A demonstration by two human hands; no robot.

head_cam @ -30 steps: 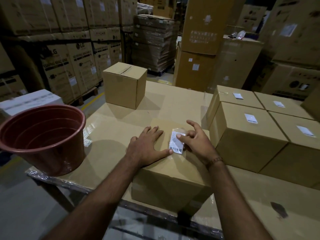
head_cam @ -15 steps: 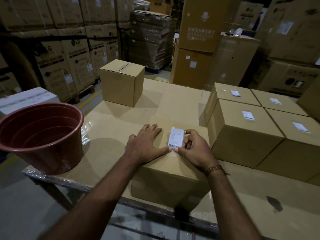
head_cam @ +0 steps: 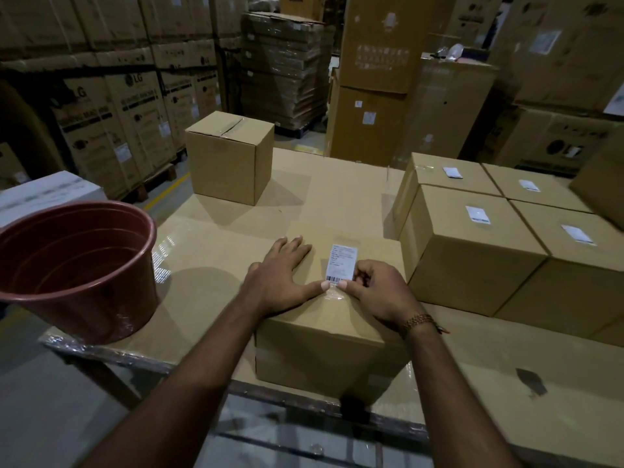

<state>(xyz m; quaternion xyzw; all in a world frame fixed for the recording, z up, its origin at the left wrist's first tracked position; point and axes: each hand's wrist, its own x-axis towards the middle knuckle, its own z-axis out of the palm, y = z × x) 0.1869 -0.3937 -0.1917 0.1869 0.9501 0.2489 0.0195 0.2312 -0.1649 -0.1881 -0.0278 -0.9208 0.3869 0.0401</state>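
Left hand (head_cam: 280, 280) lies flat on the box (head_cam: 324, 352); right hand (head_cam: 380, 293) pinches its label (head_cam: 342, 261).

The brand mark LG is showing in dark print on the tall stacked cartons (head_cam: 135, 106) at the left. The upright lettering running under it is blurring too much to read for sure. The white label (head_cam: 341, 263) on the nearest box (head_cam: 324, 319) is carrying a barcode along its near edge and several lines of small print above it, none coming through legibly. The small stickers (head_cam: 477, 215) on the boxes at the right (head_cam: 472, 265) are showing only grey smudges.
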